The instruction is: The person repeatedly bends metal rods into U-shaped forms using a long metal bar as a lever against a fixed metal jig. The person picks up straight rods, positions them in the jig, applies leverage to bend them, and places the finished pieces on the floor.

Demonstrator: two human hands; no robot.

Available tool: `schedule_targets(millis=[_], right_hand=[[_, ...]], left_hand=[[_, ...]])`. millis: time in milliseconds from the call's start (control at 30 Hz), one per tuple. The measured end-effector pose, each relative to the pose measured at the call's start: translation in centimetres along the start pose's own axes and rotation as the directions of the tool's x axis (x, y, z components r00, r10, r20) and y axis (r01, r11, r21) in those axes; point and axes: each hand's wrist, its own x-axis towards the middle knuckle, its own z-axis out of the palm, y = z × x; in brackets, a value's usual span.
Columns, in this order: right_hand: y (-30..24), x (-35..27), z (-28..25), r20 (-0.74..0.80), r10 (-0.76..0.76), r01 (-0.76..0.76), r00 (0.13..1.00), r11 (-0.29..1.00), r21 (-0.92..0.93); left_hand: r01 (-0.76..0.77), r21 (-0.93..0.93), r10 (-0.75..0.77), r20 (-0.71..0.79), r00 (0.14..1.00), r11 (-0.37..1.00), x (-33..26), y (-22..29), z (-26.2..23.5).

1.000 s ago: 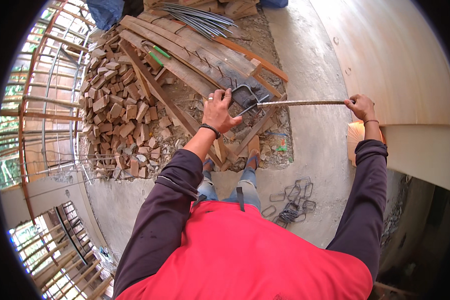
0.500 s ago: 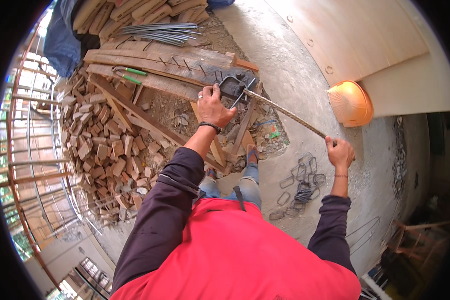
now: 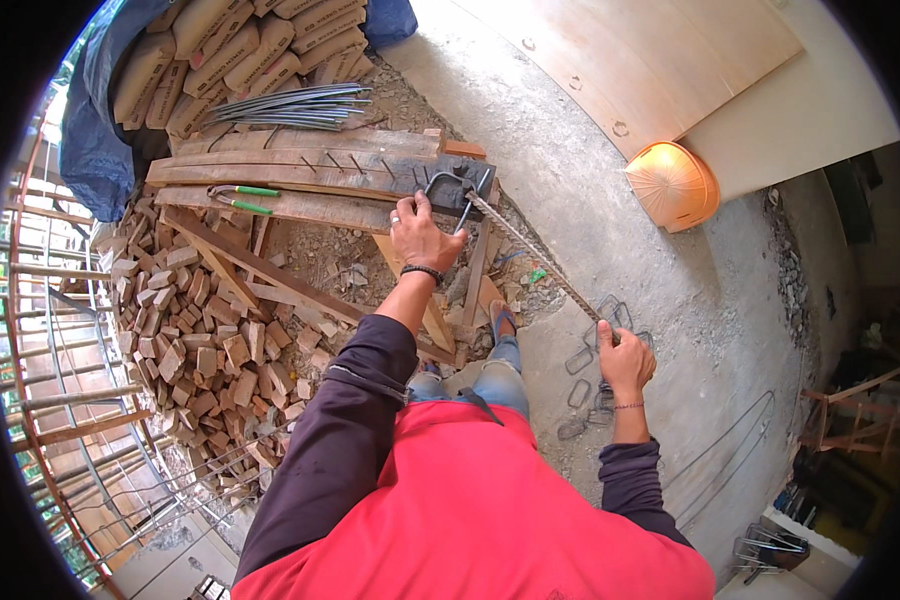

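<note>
My left hand point(image 3: 426, 238) is closed on a bent steel rod point(image 3: 467, 212) at the right end of a wooden plank bench point(image 3: 305, 204). The rod is bent into a partial rectangular loop and lies by a dark block with metal pegs. My right hand point(image 3: 625, 362) is wrapped around the near end of a long ribbed steel bar point(image 3: 536, 252). The bar's far end meets the rod at the pegs; the exact contact is too small to make out. Behind my left hand, a tool with green handles point(image 3: 245, 199) lies on the bench, near several upright nails point(image 3: 355, 163).
Bent steel stirrups point(image 3: 580, 393) lie on the concrete floor beneath my right hand. Broken bricks point(image 3: 205, 350) are heaped left of the bench. Cut rods point(image 3: 295, 106) and stacked bags point(image 3: 225, 62) sit beyond it. An orange plastic tub-like thing point(image 3: 673, 187) stands by wooden boards point(image 3: 630, 60).
My right hand has swung the ribbed bar leftward and nearer to my body. My left hand stays on the rod at the bench. The whole view has shifted slightly.
</note>
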Motion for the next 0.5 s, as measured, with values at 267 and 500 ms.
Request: schedule_targets(millis=[267,500], right_hand=[[2.1,4.2,-1.6,0.173,-0.175,0.174,0.969,0.985,0.017],[3.6,3.1,-2.1,0.347,-0.401,0.351,0.848,0.915,0.198]], left_hand=[[0.023,0.001,-0.023,0.018,1.0,1.0,0.1,0.4,-0.2],[0.031,0.019,-0.031,0.03,0.999,0.999,0.0,0.5,-0.3]])
